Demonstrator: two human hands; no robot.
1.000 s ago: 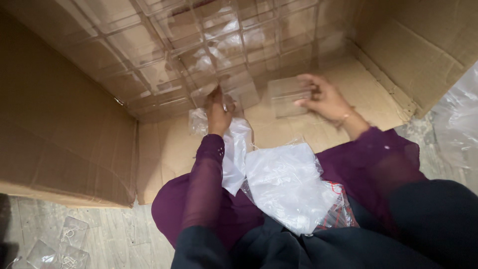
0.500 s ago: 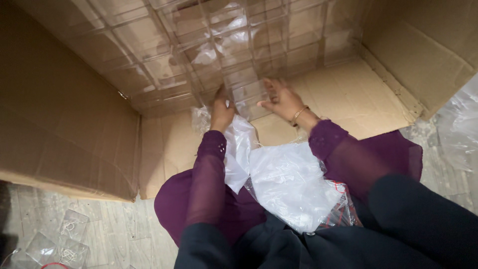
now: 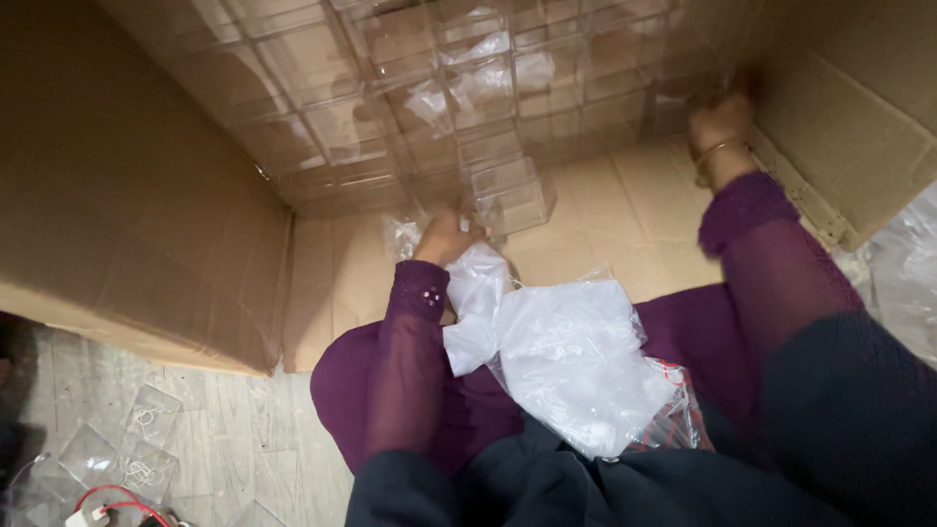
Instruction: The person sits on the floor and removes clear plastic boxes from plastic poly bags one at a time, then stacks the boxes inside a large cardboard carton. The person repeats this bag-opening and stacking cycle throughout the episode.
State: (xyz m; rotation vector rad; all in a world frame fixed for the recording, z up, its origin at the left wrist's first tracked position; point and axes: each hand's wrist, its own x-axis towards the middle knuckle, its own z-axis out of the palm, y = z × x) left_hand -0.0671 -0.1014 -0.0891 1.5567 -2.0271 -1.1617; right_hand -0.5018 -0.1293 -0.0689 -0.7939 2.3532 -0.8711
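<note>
**Clear plastic boxes, stacked in an opened carton — two hands at work**

Item: small clear box (image 3: pixel 514 200), lying on the cardboard floor at the foot of the stack, slightly askew, its long axis running roughly from lower left to upper right. It sits just beyond and to the right of the left hand (image 3: pixel 444 237), touching or nearly touching the fingertips. The left hand is much the nearer of the two; its fingers are curled over crumpled thin plastic wrap (image 3: pixel 402 234) — whether they also pinch the box edge cannot be told.

Right hand (image 3: pixel 720 122): reaching well to the right, up against the lower right end of the stack of clear boxes (image 3: pixel 390 107). It is blurred, bangle at the wrist; open or closed cannot be told.

Surroundings:
- Stack of clear boxes fills the back of the cardboard carton (image 3: pixel 127 195), rows several deep.
- White plastic bag (image 3: pixel 576 361) rests in the lap, between the two purple sleeves, near the left forearm.
- More clear boxes (image 3: pixel 127 449) lie loose on the pale floor outside the carton, lower left, beside a red cord (image 3: pixel 107 498).
</note>
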